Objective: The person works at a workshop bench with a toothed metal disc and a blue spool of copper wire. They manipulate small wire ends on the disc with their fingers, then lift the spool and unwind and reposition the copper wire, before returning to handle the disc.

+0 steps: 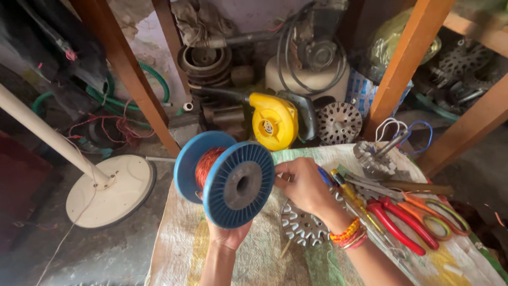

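From the head camera, the left hand [228, 234] cradles a blue plastic spool [225, 177] of copper wire [207, 165] from below, fingers curled around its lower flange. The right hand [306, 186] pinches the spool's near rim. Both hover above a woven sack [254, 259], beside a toothed metal stator plate [302, 225], red-handled pliers [399, 228] and orange scissors [436, 212].
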